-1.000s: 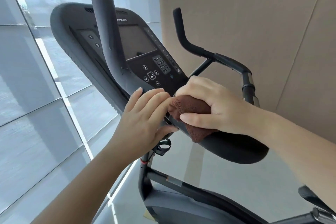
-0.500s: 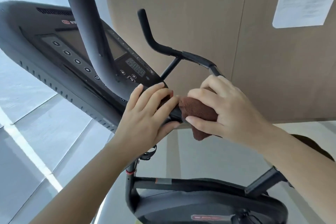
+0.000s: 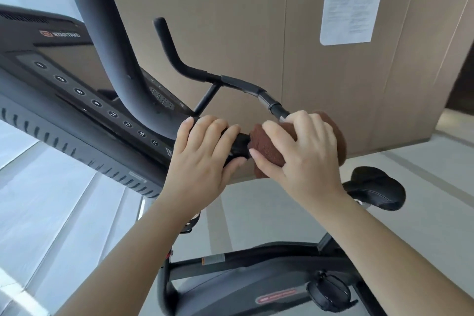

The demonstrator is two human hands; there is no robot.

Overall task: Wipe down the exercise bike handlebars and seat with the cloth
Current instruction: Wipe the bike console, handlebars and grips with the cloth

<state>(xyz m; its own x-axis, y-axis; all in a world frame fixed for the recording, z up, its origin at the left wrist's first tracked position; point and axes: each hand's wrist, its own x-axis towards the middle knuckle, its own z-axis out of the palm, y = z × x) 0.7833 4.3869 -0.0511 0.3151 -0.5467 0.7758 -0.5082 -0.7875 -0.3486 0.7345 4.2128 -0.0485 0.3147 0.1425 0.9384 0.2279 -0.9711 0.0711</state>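
Right hand [image 3: 305, 159] curled round the brown cloth [image 3: 266, 146], which is wrapped about the handlebar [image 3: 238, 83] just right of the console [image 3: 64, 90]; left hand [image 3: 202, 164] grips the bare bar between cloth and console, thumb beneath. The bar's long axis runs rightward from the console's lower corner, then bends up and away; the wipe would likely travel along this axis, away from the left hand. The seat [image 3: 377, 188] lies well right of the console and lower, nearer the right hand, apparently not yet reached

Bright daylight from left, edges warped
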